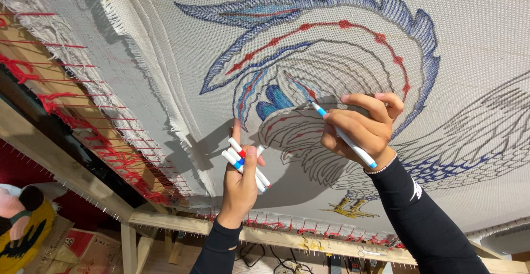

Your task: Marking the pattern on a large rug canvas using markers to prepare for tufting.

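Right hand: I saw my right hand (361,128) at centre right of the frame, fingers curled tight around a white marker with a light-blue tip (342,134), its tip touching the cloth just below the blue heart-shaped patch (274,100)
Left hand: my left hand (241,183) sat lower centre, closed around a bundle of white markers (245,163) with red and blue bands, forefinger stretched up to the cloth
Markers: I counted three or four in the bundle, fanned slantwise; the exact number I could not tell
Cloth: a pale woven backing cloth (469,25) filled most of the frame, stretched taut, with a frayed folded edge running from the top left down toward the bottom centre
Drawing: a large bird outline (331,59) lay across the cloth, dark blue feathered curves at the top centre, a red dotted arc inside them, grey line-work below, yellow feet (349,209) at lower centre
Frame: a wooden frame (72,169) ran along the left and bottom edges, with red yarn (72,111) laced between it and the cloth
Sleeves: both my forearms wore black sleeves (425,224)
Lower left: a yellow and black soft shape (25,235) showed beyond the frame; what it was I could not tell
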